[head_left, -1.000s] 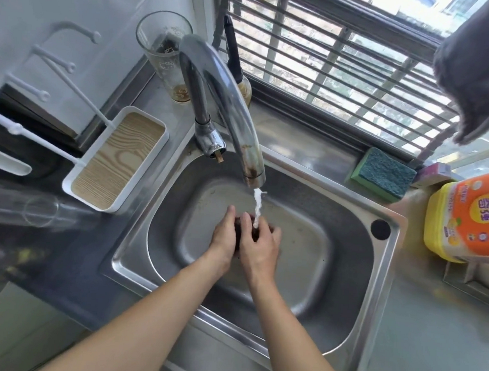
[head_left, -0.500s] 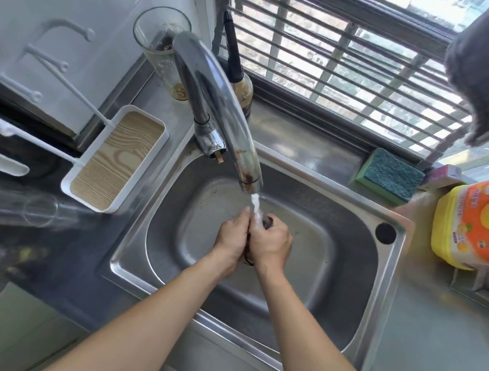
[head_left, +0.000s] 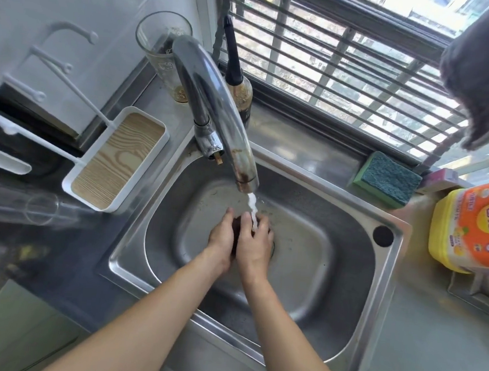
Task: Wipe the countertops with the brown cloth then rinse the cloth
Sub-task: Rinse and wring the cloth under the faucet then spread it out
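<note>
The brown cloth (head_left: pixel 236 228) is mostly hidden between my left hand (head_left: pixel 221 239) and right hand (head_left: pixel 255 239), both clasped round it mid-frame under the faucet (head_left: pixel 214 109) stream.

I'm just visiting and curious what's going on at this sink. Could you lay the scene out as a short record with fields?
place: steel sink under a barred window
activity: rinsing the brown cloth under the tap
water: running from the faucet onto the hands
left hand: holds the cloth, pressed against the right
right hand: holds the cloth from the other side
cloth visibility: mostly hidden between the hands
right of sink: green sponge, yellow detergent jug
left of sink: white tray with wood-grain base
</note>
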